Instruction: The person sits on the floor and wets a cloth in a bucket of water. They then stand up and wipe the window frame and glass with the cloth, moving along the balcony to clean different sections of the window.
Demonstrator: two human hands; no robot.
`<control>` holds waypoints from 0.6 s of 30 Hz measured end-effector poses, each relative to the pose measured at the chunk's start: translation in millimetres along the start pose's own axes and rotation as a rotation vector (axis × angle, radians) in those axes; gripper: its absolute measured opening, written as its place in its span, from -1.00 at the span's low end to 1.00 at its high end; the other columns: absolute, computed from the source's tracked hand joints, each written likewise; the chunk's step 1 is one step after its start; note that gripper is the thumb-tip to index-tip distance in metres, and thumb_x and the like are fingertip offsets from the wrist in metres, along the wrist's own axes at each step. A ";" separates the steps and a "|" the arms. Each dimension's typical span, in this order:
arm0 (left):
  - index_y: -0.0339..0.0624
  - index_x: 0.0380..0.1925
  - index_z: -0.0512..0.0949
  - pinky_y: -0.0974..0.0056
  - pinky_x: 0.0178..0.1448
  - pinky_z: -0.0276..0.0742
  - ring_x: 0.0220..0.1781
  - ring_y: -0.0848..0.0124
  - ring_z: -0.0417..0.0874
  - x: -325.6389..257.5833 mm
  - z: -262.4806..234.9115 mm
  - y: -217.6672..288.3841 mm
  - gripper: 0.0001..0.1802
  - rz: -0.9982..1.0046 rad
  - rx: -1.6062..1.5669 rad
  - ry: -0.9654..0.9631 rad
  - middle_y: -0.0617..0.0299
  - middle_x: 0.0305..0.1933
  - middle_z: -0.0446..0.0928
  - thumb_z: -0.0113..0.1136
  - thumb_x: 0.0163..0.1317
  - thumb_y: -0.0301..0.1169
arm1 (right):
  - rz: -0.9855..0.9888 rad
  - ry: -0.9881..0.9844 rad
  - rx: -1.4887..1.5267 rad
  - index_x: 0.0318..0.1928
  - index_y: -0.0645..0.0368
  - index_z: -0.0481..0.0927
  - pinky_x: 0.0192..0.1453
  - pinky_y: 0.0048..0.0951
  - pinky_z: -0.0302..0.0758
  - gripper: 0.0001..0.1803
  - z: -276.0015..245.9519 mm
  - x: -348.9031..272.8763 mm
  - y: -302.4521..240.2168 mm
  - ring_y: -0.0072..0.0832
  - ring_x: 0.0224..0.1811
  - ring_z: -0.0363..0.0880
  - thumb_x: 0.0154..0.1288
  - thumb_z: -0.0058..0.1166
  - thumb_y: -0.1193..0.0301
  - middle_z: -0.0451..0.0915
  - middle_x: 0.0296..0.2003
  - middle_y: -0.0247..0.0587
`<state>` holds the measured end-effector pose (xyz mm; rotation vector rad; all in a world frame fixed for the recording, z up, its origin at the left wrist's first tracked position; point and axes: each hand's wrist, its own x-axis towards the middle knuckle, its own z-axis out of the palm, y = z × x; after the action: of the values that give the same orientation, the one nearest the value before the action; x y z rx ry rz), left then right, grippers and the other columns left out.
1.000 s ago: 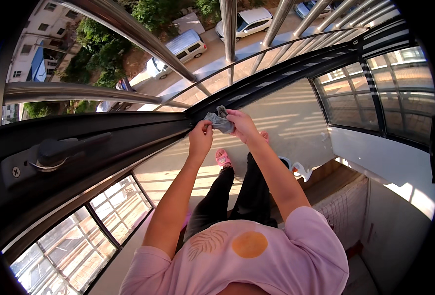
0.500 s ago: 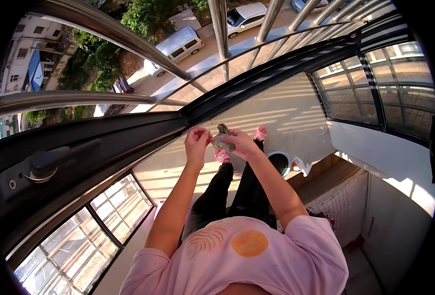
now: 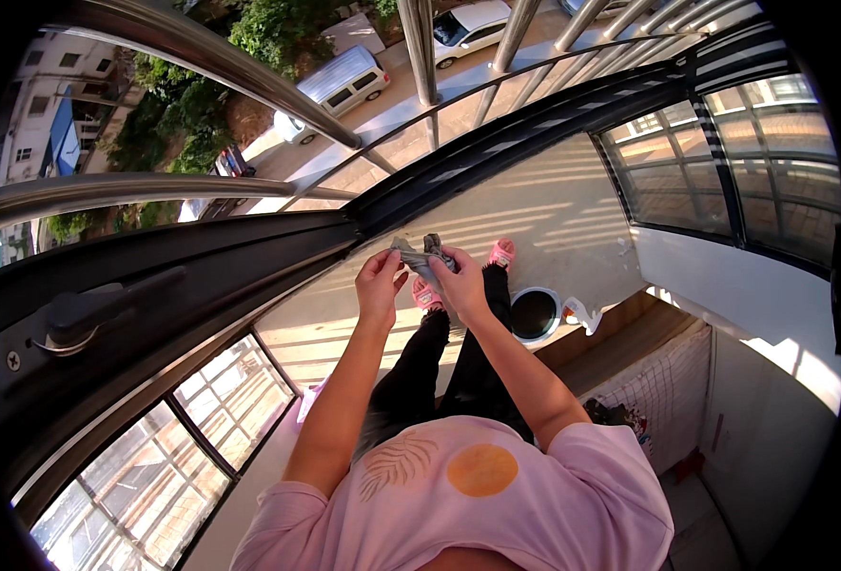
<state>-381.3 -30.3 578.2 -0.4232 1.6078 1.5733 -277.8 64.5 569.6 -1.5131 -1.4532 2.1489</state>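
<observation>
A crumpled grey cloth [image 3: 415,257] is stretched between my two hands in front of me, above my feet. My left hand [image 3: 378,279] pinches its left corner between thumb and fingers. Bunched folds of the same cloth sit in my right hand [image 3: 460,284], the thumb pressed on top and the fingers curled around it. Part of the cloth is hidden behind the right fingers. Just ahead of the cloth runs the black window frame [image 3: 373,211].
Metal railing bars [image 3: 278,81] cross beyond the frame, with parked vehicles far below. A black handle [image 3: 83,319] juts from the frame at left. By my right foot stands a white bucket [image 3: 558,314] with dark contents, beside a white-and-orange bottle [image 3: 582,316].
My left hand has taken hold of a cloth corner, and the cloth is now spread between both hands. The right hand has shifted slightly left, and the bucket shows more fully.
</observation>
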 end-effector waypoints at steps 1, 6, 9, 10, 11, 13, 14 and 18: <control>-0.18 -0.14 0.51 0.28 -0.08 0.50 -0.14 0.48 0.53 -2.4 2.2 -1.8 -0.79 0.028 -0.025 -0.008 0.31 -0.19 0.54 0.13 0.27 -0.36 | -0.002 -0.042 -0.019 0.03 0.36 0.47 -0.22 -0.64 0.48 -0.62 -0.5 1.5 4.4 -0.65 -0.30 0.53 0.23 0.13 0.43 0.58 -0.28 -0.27; -0.27 -0.03 0.48 0.30 -0.01 0.50 -0.03 0.43 0.53 -8.7 10.7 3.3 -0.71 0.016 -0.040 -0.047 0.22 -0.08 0.54 0.06 0.30 -0.39 | -0.088 -0.281 -0.075 0.00 0.35 0.49 -0.25 -0.64 0.48 -0.62 1.9 -3.3 6.2 -0.66 -0.33 0.53 0.22 0.15 0.39 0.58 -0.31 -0.28; -0.25 0.10 0.39 0.25 0.06 0.42 -0.01 0.41 0.49 -7.1 1.5 4.2 -0.63 -0.006 -0.013 -0.315 0.20 -0.02 0.49 -0.03 0.26 -0.51 | -0.084 -0.378 -0.030 0.01 0.35 0.48 -0.16 -0.58 0.48 -0.59 -3.2 -2.9 7.2 -0.59 -0.21 0.55 0.19 0.18 0.40 0.56 -0.18 -0.20; -0.26 0.11 0.37 0.25 0.08 0.41 0.00 0.40 0.49 -7.2 -0.7 3.6 -0.59 -0.026 0.019 -0.355 0.19 -0.01 0.49 -0.05 0.22 -0.55 | -0.168 -0.332 -0.185 0.04 0.34 0.45 -0.11 -0.55 0.47 -0.57 -5.3 -3.7 6.7 -0.54 -0.15 0.54 0.18 0.18 0.42 0.54 -0.12 -0.16; -0.27 0.13 0.35 0.25 0.10 0.39 0.00 0.39 0.49 -8.0 -1.3 4.4 -0.55 -0.045 0.050 -0.395 0.17 -0.01 0.48 -0.07 0.19 -0.59 | -0.252 -0.285 -0.341 0.07 0.32 0.43 -0.06 -0.51 0.46 -0.54 -7.5 -5.2 3.4 -0.49 -0.09 0.53 0.17 0.18 0.43 0.51 -0.07 -0.12; -0.29 0.14 0.34 0.25 0.10 0.38 0.01 0.38 0.48 -8.1 -3.2 5.3 -0.51 -0.101 0.076 -0.422 0.15 0.00 0.47 -0.09 0.13 -0.63 | -0.354 -0.213 -0.399 0.12 0.29 0.37 0.03 -0.46 0.43 -0.49 -8.4 -6.2 5.8 -0.41 0.02 0.49 0.15 0.19 0.46 0.46 0.01 -0.05; -0.30 0.14 0.34 0.25 0.09 0.39 0.01 0.38 0.48 -7.1 -2.9 5.5 -0.50 -0.136 0.068 -0.413 0.15 -0.01 0.48 -0.09 0.12 -0.63 | -0.374 -0.188 -0.305 0.14 0.28 0.35 0.06 -0.43 0.41 -0.46 -6.5 -7.4 6.3 -0.37 0.06 0.46 0.14 0.19 0.47 0.44 0.04 -0.02; -0.29 0.16 0.30 0.20 0.08 0.42 0.03 0.33 0.48 -3.3 -5.5 1.1 -0.51 -0.284 0.024 -0.468 0.15 -0.07 0.48 -0.07 0.16 -0.57 | -0.689 -0.208 -0.388 0.13 0.27 0.35 0.05 -0.44 0.43 -0.49 -1.2 -13.7 7.5 -0.37 0.02 0.51 0.16 0.16 0.49 0.47 0.02 0.02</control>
<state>-381.9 -36.3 580.7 -0.2332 1.1515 1.3160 -267.3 53.4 572.8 -0.6880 -2.1529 1.6908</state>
